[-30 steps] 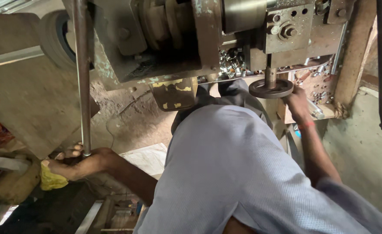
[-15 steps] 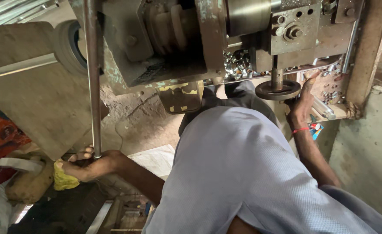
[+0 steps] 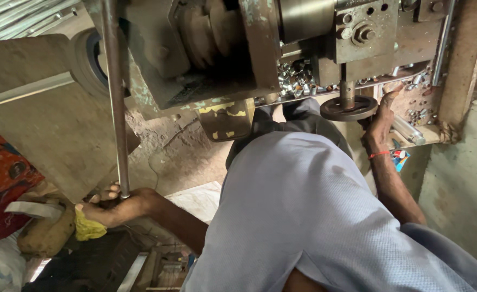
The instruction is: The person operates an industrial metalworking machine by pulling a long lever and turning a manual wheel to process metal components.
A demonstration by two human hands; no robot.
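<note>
Left hand (image 3: 114, 205) grips the long steel lever (image 3: 117, 108), fingers wrapped tight. Right hand (image 3: 382, 116) rests beside the handwheel (image 3: 348, 108), fingers loosely curled. Judged mid-stroke; next, steady feeding.

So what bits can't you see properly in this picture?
Head view only:
- Left hand: its fingers curl round the rod, so the grip underneath is hidden.
- Rod: its top is cut off by the upper edge.
- Yellow cloth: partly tucked under the left hand.
- Right hand: fingertips hidden behind the dark wheel.
- Small metal parts: too tiny to tell apart.
- Legs and floor below: covered by the grey shirt.
</note>
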